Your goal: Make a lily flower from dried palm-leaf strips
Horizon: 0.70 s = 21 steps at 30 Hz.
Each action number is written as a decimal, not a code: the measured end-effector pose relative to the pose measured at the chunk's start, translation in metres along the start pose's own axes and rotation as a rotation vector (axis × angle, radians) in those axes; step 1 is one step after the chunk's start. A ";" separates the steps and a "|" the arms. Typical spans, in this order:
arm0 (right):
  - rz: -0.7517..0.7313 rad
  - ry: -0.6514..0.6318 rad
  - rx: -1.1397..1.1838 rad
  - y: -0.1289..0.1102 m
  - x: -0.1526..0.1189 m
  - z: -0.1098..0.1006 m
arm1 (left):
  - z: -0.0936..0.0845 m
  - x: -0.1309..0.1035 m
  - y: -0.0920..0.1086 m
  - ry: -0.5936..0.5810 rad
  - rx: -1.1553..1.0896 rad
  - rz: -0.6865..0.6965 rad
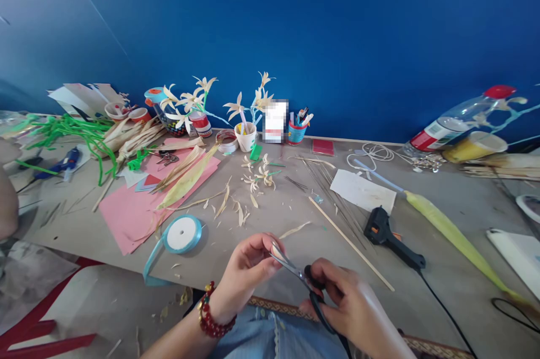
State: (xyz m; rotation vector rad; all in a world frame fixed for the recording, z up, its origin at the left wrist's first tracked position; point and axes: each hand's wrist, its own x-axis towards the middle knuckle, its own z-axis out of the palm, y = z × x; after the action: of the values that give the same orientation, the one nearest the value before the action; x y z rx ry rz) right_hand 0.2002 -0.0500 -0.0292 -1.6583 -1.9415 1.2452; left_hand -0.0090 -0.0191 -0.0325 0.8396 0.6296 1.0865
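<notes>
My left hand (255, 263), with a red bead bracelet at the wrist, pinches a small pale piece (276, 250) between thumb and fingers. In my right hand (341, 297) are scissors (297, 272) with black handles, fingers through the loops. The blades point up and left and meet the pale piece at my left fingertips. Both hands are over the table's front edge. Beyond them small pale flowers (265, 176) and loose petals (240, 214) lie on the table. A roll of light blue ribbon (182, 233) lies left of my left hand.
A black glue gun (390, 235), a thin wooden stick (350, 243) and a yellow-green husk (455, 238) lie at right. Pink paper (122, 212) and green stems (84, 134) are at left. Cups of flowers (245, 138) line the blue wall. Another person's arm (7, 196) shows at far left.
</notes>
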 end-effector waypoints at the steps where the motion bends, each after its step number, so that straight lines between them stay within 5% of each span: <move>1: -0.004 0.003 0.000 0.000 0.000 0.000 | 0.000 0.000 0.000 -0.003 0.003 0.000; 14: -0.039 0.078 0.006 0.008 0.004 0.005 | 0.000 -0.001 -0.002 0.015 0.007 -0.023; 21: -0.043 0.246 0.109 0.027 0.008 0.007 | 0.004 0.001 0.003 0.015 0.064 0.012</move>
State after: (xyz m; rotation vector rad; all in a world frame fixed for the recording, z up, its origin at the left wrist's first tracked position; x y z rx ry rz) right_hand 0.2107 -0.0470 -0.0562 -1.6219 -1.7226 1.0552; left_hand -0.0071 -0.0182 -0.0283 0.8923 0.6761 1.0894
